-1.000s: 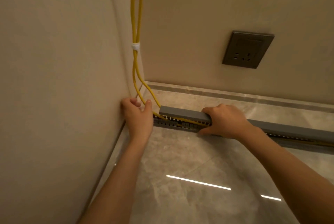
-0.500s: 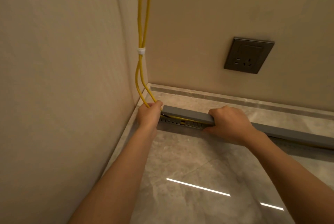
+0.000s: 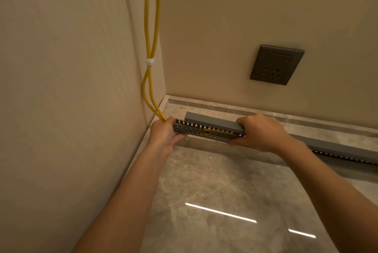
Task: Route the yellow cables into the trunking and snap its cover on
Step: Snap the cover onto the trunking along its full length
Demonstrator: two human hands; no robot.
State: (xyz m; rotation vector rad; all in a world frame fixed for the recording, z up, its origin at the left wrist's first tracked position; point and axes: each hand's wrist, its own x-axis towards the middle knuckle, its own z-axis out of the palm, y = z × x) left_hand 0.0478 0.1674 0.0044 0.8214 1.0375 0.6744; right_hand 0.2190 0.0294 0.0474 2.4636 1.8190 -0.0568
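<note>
Over slotted trunking [image 3: 201, 131], cover [image 3: 214, 123] (grey) lifted.

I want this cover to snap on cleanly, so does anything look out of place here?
Yes. A yellow cable pokes out through the trunking side slots, just left of the right hand. The cover also stops short of the trunking's left end, held by the left hand.

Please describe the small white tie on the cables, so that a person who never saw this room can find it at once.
Start at the room corner where the two beige walls meet, left of the dark wall socket. Two yellow cables hang down there toward the grey trunking on the floor. The white tie pinches them together partway down; it is the only white thing on them.
</note>
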